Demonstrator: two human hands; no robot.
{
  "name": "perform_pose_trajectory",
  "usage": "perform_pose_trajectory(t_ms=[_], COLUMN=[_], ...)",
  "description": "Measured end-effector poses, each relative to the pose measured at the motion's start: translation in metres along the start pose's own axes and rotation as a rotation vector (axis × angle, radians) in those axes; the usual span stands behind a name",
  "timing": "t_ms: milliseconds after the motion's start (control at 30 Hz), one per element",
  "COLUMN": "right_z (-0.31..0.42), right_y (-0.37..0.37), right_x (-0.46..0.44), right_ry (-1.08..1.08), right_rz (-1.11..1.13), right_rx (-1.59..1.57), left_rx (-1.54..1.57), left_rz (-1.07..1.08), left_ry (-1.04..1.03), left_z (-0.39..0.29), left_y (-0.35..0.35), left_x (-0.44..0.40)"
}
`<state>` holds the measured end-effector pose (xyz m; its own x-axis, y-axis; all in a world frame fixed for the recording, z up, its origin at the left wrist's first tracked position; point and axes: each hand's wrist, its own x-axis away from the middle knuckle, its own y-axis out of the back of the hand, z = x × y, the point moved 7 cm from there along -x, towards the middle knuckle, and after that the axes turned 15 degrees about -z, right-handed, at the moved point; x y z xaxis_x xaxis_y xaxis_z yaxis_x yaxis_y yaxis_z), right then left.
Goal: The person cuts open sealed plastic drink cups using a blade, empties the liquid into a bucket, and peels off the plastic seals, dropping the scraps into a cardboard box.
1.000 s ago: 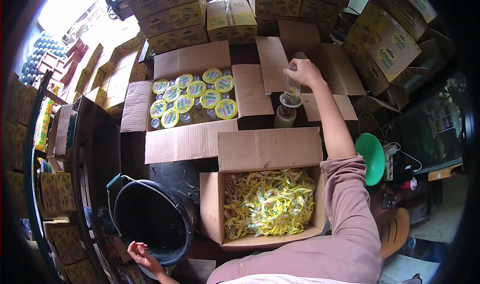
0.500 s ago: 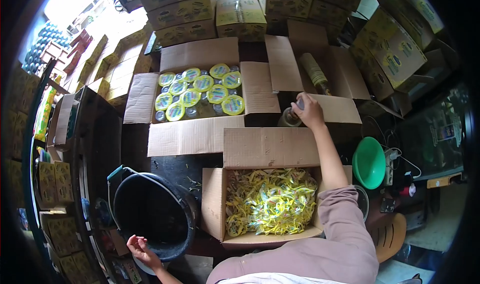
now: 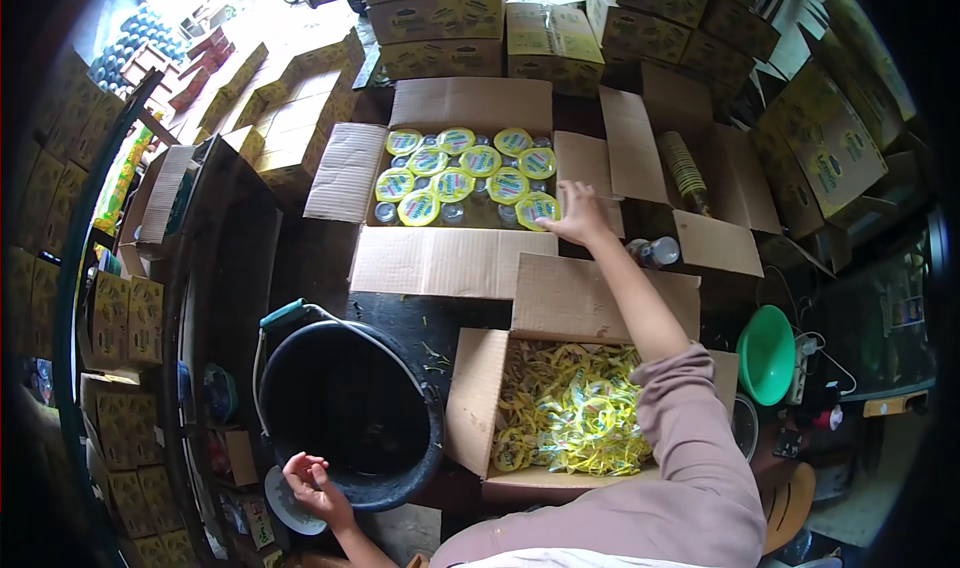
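My right hand (image 3: pixel 580 214) is stretched over the side flap of an open carton (image 3: pixel 440 263), its thumb and fingers apart and nothing held. Its thumb tip is at the edge of a yellow-lidded cup (image 3: pixel 537 209); whether it touches I cannot tell. Several such cups and small clear jar tops fill that carton. Below my right wrist stands a jar with a grey lid (image 3: pixel 658 253). My left hand (image 3: pixel 318 490) hangs empty beside the rim of a black bucket (image 3: pixel 430 446), fingers loosely bent and apart.
In front of me a carton (image 3: pixel 475 408) holds a heap of yellow printed wrappers (image 3: pixel 580 418). Another open carton (image 3: pixel 720 248) contains a stack of cups (image 3: pixel 682 168). A green bowl (image 3: pixel 767 356) stands at the right. Stacked yellow boxes (image 3: pixel 440 18) line the back.
My right hand has let go of the grey-lidded jar and moved left to the carton of cups. The whole view has shifted right. My left hand stays by the bucket.
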<state>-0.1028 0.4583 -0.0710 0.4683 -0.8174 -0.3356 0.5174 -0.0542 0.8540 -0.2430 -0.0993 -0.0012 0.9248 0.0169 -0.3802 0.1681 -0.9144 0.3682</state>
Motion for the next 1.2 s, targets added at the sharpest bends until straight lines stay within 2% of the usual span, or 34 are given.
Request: perform_pose_trajectory(t_ms=[100, 167, 267, 367, 400, 500, 633, 700, 767, 900, 933, 967, 1000, 1033, 1067, 1100, 1167, 1200], right_z=[0.018, 0.009, 0.023, 0.015, 0.024, 0.08, 0.172, 0.219, 0.263, 0.324, 0.333, 0.339, 0.338, 0.337, 0.329, 0.317, 0.281, 0.262], right_y=[-0.035, -0.063, -0.031, 0.004, 0.028, 0.105, 0.167, 0.181, 0.176, 0.151, 0.146, 0.145, 0.146, 0.146, 0.145, 0.145, 0.133, 0.124], right_x=[-0.004, -0.011, -0.013, -0.027, -0.026, 0.006, 0.083, 0.129, 0.173, 0.249, 0.262, 0.272, 0.275, 0.278, 0.279, 0.278, 0.279, 0.285], right_ry=[-0.1, -0.124, -0.205, -0.178, -0.087, 0.12, 0.4, 0.38, 0.468, 0.468, 0.474, 0.486, 0.47, 0.453, 0.338, 0.23, -0.041, -0.275], right_rz=[0.09, 0.129, 0.245, 0.051, -0.057, -0.174, -0.205, -0.092, 0.057, 0.287, 0.297, 0.257, 0.242, 0.228, 0.204, 0.176, 0.177, 0.251], right_rx=[0.235, 0.281, 0.309, 0.086, 0.035, -0.122, -0.46, -0.651, -0.717, -0.85, -0.882, -0.895, -0.917, -0.941, -1.001, -1.05, -1.17, -1.294], left_rx=[0.019, 0.027, 0.073, 0.102, 0.113, 0.103, 0.115, 0.086, 0.059, 0.307, 0.402, 0.649, 0.716, 0.729, 0.582, 0.5, 0.411, 0.455], left_rz=[-0.001, 0.024, 0.026, 0.027, 0.024, 0.065, 0.149, 0.163, 0.278, 0.41, 0.452, 0.532, 0.596, 0.575, 0.478, 0.36, 0.213, 0.189], left_ry=[0.01, 0.004, 0.016, 0.019, 0.018, -0.038, -0.087, -0.224, -0.302, -0.536, -0.502, -0.301, -0.062, -0.068, -0.254, -0.354, -0.274, -0.205], left_z=[0.0, 0.001, 0.003, 0.0, -0.001, -0.005, -0.009, -0.024, -0.034, -0.079, -0.075, -0.073, -0.058, -0.048, -0.061, -0.068, -0.045, -0.023], left_y=[0.001, 0.0, 0.0, 0.002, 0.001, 0.0, -0.004, -0.004, -0.005, -0.007, -0.012, -0.016, -0.021, -0.023, -0.014, -0.006, -0.003, -0.007], left_x=[0.001, 0.001, 0.001, 0.001, 0.001, 0.001, 0.001, 0.001, 0.004, 0.013, 0.018, 0.022, 0.023, 0.021, 0.016, 0.012, 0.006, 0.003])
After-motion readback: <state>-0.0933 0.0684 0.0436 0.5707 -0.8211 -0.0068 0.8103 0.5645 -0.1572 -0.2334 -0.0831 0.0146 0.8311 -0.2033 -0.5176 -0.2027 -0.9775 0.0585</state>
